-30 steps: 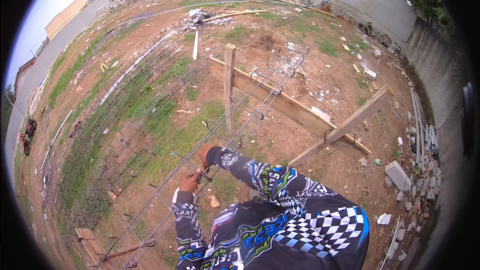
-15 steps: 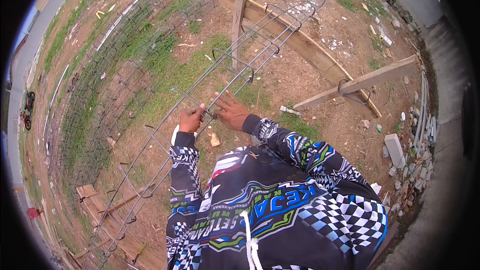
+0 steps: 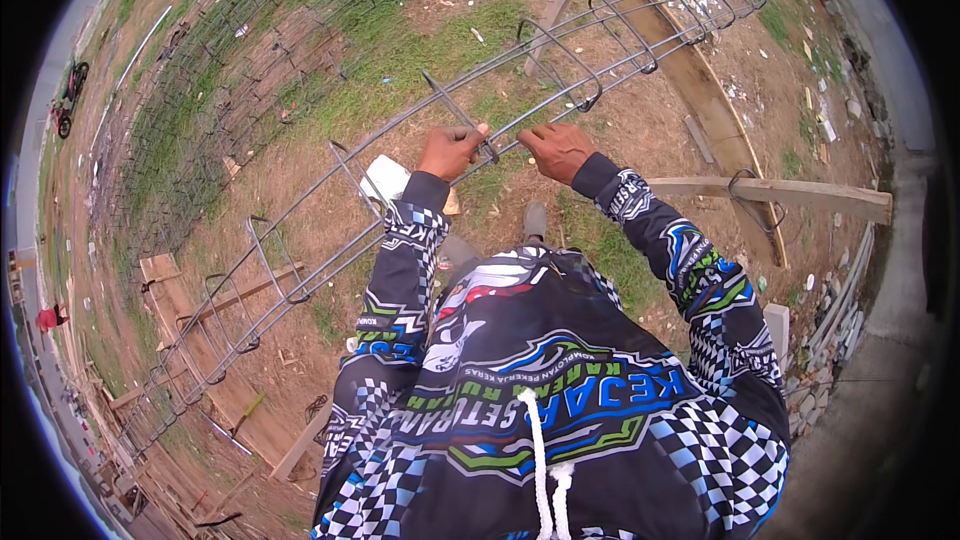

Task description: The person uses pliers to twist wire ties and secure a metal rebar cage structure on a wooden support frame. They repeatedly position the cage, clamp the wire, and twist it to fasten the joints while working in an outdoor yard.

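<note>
A long rebar cage [image 3: 330, 178], thin steel bars ringed by bent stirrups, runs slantwise across in front of me. Closed around a stirrup [image 3: 447, 100] where it meets the near bar is my left hand [image 3: 450, 152], thumb up. A short way to the right, my right hand [image 3: 558, 151] has its fingers curled into a pinch beside the same bar. Whatever lies between those fingertips is too small to make out. Below my left hand, a white object [image 3: 386, 180] lies behind the cage.
Wooden planks [image 3: 205, 350] prop the cage's lower left. A post [image 3: 565, 2] and a long board [image 3: 708, 100] stand at the upper right, with a beam [image 3: 800, 194] across the board. Steel mesh [image 3: 190, 120] covers grass at left; rubble [image 3: 815, 380] lies along the right.
My right hand has gone from spread fingers close beside the left to a pinch farther right. The left stays at the stirrup. The whole view has shifted.
</note>
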{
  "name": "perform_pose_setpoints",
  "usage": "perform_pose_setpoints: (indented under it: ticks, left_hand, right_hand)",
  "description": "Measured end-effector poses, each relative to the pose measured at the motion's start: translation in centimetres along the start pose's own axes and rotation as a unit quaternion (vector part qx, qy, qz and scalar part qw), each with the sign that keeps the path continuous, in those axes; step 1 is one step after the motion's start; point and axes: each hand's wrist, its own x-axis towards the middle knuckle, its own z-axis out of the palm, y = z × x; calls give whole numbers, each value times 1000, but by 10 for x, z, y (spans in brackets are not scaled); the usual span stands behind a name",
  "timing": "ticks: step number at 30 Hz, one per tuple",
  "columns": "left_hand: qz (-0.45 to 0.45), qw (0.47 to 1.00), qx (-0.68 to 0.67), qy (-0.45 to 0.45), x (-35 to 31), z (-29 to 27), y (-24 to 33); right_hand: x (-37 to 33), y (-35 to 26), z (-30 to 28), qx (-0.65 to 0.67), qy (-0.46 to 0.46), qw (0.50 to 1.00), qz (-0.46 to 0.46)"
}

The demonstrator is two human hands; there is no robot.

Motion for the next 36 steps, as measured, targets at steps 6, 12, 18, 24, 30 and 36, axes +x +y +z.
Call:
perform_pose_setpoints:
  ticks: [6,12,18,24,30,36]
  left_hand:
    - [-2,1000,3,31,1,3,-7]
    - [-44,999,13,-21,-15,-4,22]
    - [29,992,110,47,-15,7,19]
    - [53,993,79,72,-7,6,3]
    - [47,987,136,75,-8,8,10]
    - [38,987,141,62,-4,2,5]
  right_hand:
    - [-31,-12,-53,101,-25,989,105]
    - [-45,-96,-63,218,33,954,202]
    - [-30,-144,-46,181,-1,964,196]
    - [41,-85,-81,124,142,977,102]
    - [18,-32,-34,15,12,954,300]
    - [-9,-100,-30,778,-40,560,282]
